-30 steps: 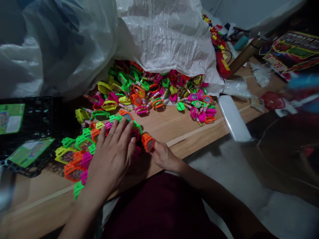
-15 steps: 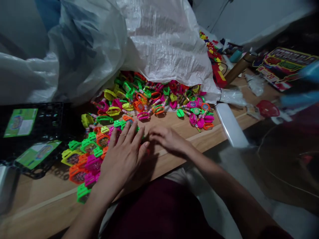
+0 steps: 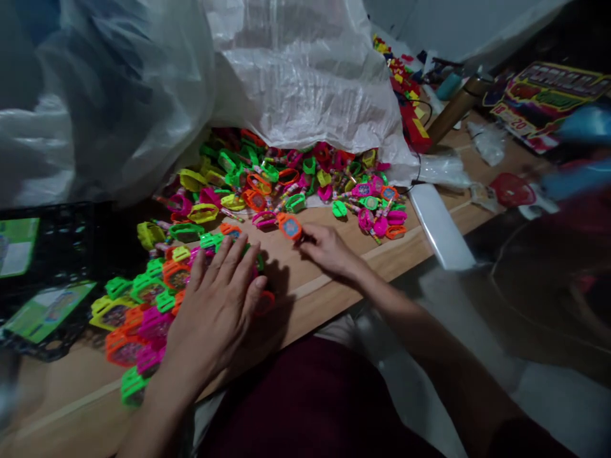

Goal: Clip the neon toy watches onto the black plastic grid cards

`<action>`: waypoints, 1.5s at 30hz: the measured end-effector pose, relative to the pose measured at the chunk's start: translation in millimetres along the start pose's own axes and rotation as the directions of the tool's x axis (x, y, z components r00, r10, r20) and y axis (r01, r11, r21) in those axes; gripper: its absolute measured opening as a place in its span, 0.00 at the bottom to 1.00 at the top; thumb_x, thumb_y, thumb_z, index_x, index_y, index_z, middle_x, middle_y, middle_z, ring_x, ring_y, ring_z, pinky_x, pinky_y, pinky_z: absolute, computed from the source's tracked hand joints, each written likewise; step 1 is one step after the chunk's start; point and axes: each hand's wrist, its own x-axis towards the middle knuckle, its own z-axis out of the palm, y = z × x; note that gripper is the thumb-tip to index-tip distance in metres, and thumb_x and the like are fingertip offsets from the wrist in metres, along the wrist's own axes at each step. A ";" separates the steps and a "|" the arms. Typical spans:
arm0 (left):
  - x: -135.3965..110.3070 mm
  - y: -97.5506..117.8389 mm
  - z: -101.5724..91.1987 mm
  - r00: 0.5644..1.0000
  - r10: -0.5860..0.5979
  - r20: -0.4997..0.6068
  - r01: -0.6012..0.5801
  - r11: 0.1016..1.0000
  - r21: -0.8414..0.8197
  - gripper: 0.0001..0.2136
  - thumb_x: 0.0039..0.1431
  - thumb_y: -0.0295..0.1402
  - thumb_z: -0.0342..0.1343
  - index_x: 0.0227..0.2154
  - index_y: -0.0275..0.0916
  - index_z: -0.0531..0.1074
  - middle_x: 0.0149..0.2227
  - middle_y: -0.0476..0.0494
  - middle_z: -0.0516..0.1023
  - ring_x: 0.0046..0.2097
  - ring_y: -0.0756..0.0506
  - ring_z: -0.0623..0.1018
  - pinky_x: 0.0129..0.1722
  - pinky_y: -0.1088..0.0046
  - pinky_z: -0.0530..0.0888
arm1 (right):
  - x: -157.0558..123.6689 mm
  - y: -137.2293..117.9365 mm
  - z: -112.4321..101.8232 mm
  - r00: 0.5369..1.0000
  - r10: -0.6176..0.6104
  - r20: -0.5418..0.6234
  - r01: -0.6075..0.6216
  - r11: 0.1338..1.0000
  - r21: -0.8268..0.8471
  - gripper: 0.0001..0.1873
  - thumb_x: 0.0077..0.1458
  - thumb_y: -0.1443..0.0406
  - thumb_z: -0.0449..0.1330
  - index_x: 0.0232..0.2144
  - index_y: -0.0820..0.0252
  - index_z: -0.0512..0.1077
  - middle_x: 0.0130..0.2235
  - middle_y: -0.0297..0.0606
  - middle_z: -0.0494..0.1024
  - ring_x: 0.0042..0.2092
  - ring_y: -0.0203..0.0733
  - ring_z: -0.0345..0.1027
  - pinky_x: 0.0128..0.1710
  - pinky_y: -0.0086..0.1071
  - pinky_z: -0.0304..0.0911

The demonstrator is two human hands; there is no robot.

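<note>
You pinched orange toy watch (image 3: 290, 226) narrowly in right hand (image 3: 329, 250); left hand (image 3: 213, 315) lay spread wide, empty, over neon toy watches (image 3: 147, 287).

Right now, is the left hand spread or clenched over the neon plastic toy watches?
Spread: the left hand lies palm down, fingers apart, on the neon plastic toy watches.

Bare forearms (image 3: 420, 331) and a dark, seemingly maroon garment (image 3: 315, 407)
</note>
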 end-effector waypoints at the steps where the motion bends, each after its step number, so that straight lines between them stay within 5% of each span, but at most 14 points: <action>1: -0.2 -0.9 0.2 1.000 0.001 0.002 -0.001 1.000 -0.014 0.28 0.74 0.44 0.36 0.72 0.37 0.53 0.74 0.36 0.56 0.75 0.37 0.52 0.74 0.45 0.45 | -11.5 -3.7 12.4 0.998 0.050 0.031 -0.053 0.992 0.117 0.06 0.62 0.67 0.62 0.41 0.62 0.77 0.37 0.35 0.77 0.38 0.39 0.69 0.41 0.30 0.65; 5: 1.7 -2.8 2.3 1.000 0.007 0.006 -0.007 0.999 -0.037 0.28 0.74 0.42 0.37 0.72 0.36 0.52 0.72 0.34 0.59 0.75 0.36 0.53 0.74 0.46 0.43 | -40.7 -13.7 57.7 0.975 0.202 0.097 -0.221 0.935 0.277 0.13 0.60 0.60 0.67 0.46 0.58 0.78 0.37 0.32 0.80 0.40 0.41 0.72 0.41 0.29 0.66; 9: 2.9 -2.3 4.5 1.000 0.010 -0.017 -0.010 1.000 -0.010 0.27 0.74 0.42 0.38 0.70 0.35 0.56 0.70 0.34 0.64 0.73 0.36 0.60 0.74 0.46 0.44 | -50.6 -20.2 76.1 0.965 0.259 0.034 -0.258 0.929 0.264 0.14 0.60 0.61 0.66 0.48 0.55 0.76 0.40 0.32 0.81 0.42 0.42 0.73 0.42 0.30 0.66; 15: 0.5 -0.6 3.9 1.000 -0.025 -0.001 0.025 1.000 0.008 0.26 0.74 0.42 0.39 0.70 0.37 0.55 0.70 0.37 0.64 0.72 0.39 0.61 0.74 0.48 0.44 | -53.1 -17.9 79.9 0.987 0.155 0.050 -0.162 0.967 0.199 0.09 0.60 0.66 0.61 0.44 0.56 0.74 0.36 0.33 0.79 0.37 0.41 0.73 0.37 0.28 0.65; 21: -0.8 -0.1 0.3 0.997 -0.066 0.044 0.072 0.986 -0.153 0.28 0.74 0.46 0.38 0.69 0.37 0.56 0.71 0.37 0.63 0.73 0.40 0.59 0.75 0.46 0.42 | -60.5 -15.2 92.8 0.989 -0.145 0.006 0.145 0.988 0.052 0.27 0.41 0.79 0.52 0.46 0.61 0.70 0.42 0.45 0.76 0.47 0.50 0.71 0.50 0.40 0.69; 26: -12.3 1.0 -18.1 0.992 -0.127 -0.018 0.114 0.939 -0.326 0.28 0.73 0.47 0.38 0.70 0.42 0.54 0.73 0.39 0.58 0.76 0.39 0.50 0.75 0.44 0.47 | -54.4 -25.2 100.2 0.986 -0.155 0.064 0.153 0.988 0.032 0.33 0.40 0.80 0.51 0.50 0.57 0.69 0.47 0.45 0.76 0.52 0.50 0.69 0.54 0.44 0.69; 29: -42.8 2.5 -39.7 0.951 -0.284 -0.126 0.223 0.906 -0.359 0.24 0.74 0.42 0.40 0.70 0.54 0.53 0.74 0.48 0.55 0.76 0.39 0.48 0.74 0.44 0.51 | -52.6 -29.6 99.0 0.986 -0.158 0.055 0.155 0.987 0.044 0.35 0.39 0.81 0.50 0.51 0.59 0.69 0.49 0.46 0.76 0.54 0.50 0.69 0.57 0.45 0.68; 32: -87.5 1.7 -51.4 0.852 -0.487 -0.194 0.405 0.846 -0.346 0.25 0.73 0.39 0.41 0.70 0.62 0.52 0.75 0.53 0.50 0.76 0.37 0.50 0.73 0.41 0.55 | -59.8 -31.5 91.8 0.988 -0.154 0.033 0.151 0.985 0.079 0.35 0.41 0.81 0.49 0.51 0.59 0.70 0.49 0.45 0.76 0.54 0.49 0.69 0.57 0.45 0.67; 35: -129.1 -0.7 -39.6 0.771 -0.613 -0.172 0.536 0.771 -0.344 0.27 0.71 0.42 0.46 0.70 0.60 0.50 0.76 0.49 0.48 0.75 0.34 0.52 0.71 0.38 0.57 | -76.1 -31.1 78.4 0.994 -0.106 0.013 0.105 0.991 0.078 0.32 0.43 0.81 0.49 0.49 0.57 0.72 0.47 0.44 0.77 0.52 0.49 0.70 0.55 0.45 0.68; 38: -149.9 -3.2 -11.4 0.755 -0.654 -0.051 0.580 0.702 -0.414 0.29 0.70 0.44 0.48 0.71 0.55 0.49 0.75 0.41 0.52 0.74 0.34 0.56 0.70 0.40 0.62 | -97.1 -28.8 62.9 0.999 -0.045 0.007 0.044 0.997 0.059 0.30 0.45 0.80 0.49 0.48 0.56 0.72 0.47 0.45 0.77 0.51 0.51 0.71 0.54 0.46 0.69; 42: -131.6 -15.8 17.4 0.742 -0.670 -0.032 0.563 0.647 -0.514 0.27 0.70 0.44 0.47 0.70 0.49 0.54 0.71 0.36 0.61 0.72 0.35 0.63 0.68 0.46 0.65 | -126.3 -28.5 48.3 0.999 -0.022 0.042 0.020 0.999 0.049 0.31 0.48 0.79 0.50 0.52 0.55 0.71 0.49 0.45 0.77 0.54 0.52 0.71 0.56 0.46 0.69; 45: -93.3 -35.3 24.1 0.807 -0.570 -0.155 0.462 0.773 -0.436 0.28 0.71 0.44 0.46 0.70 0.44 0.54 0.68 0.32 0.67 0.68 0.34 0.69 0.65 0.50 0.71 | -146.4 -35.7 39.8 0.991 -0.008 0.130 0.003 0.999 0.035 0.27 0.53 0.76 0.53 0.53 0.54 0.72 0.49 0.44 0.79 0.51 0.50 0.73 0.53 0.42 0.71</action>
